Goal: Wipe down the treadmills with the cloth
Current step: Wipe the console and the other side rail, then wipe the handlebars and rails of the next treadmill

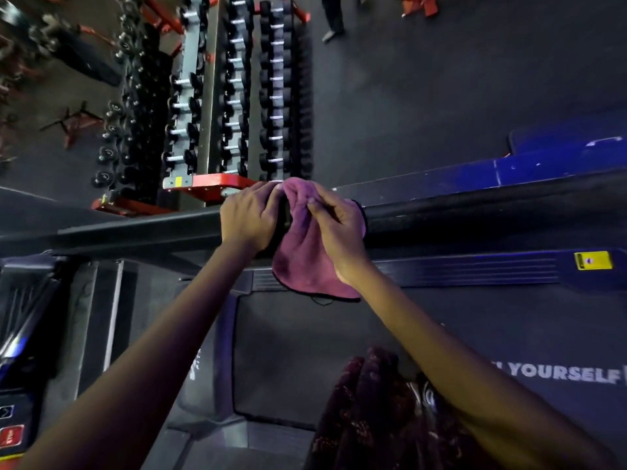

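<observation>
Gym floor [441, 79], dark rubber, fills the upper part of the view. Dumbbell rack [217, 96] with a red frame runs up the left half, rows of black dumbbells with silver handles.

Treadmill [475, 334] below: dark belt across the lower middle, white lettering "YOURSELF" near its right edge, ribbed side rail with a yellow sticker [593, 260] toward the right. Console part with a red button [12, 435] at the lower left corner.

Black handrail [135, 228] crosses the view left to right, above the belt.

Purple cloth [305, 262], dark-edged, is draped over the handrail at its middle; the lower flap hangs down toward the belt.

Left hand [249, 217]: fingers clenched over the handrail, just beside the cloth, fingertips touching its upper fold.

Right hand [339, 228]: fingers grasping the cloth, pinching a bunched fold at the top, palm resting over the cloth on the rail.

Patterned dark-red garment [373, 418] at the bottom centre.
</observation>
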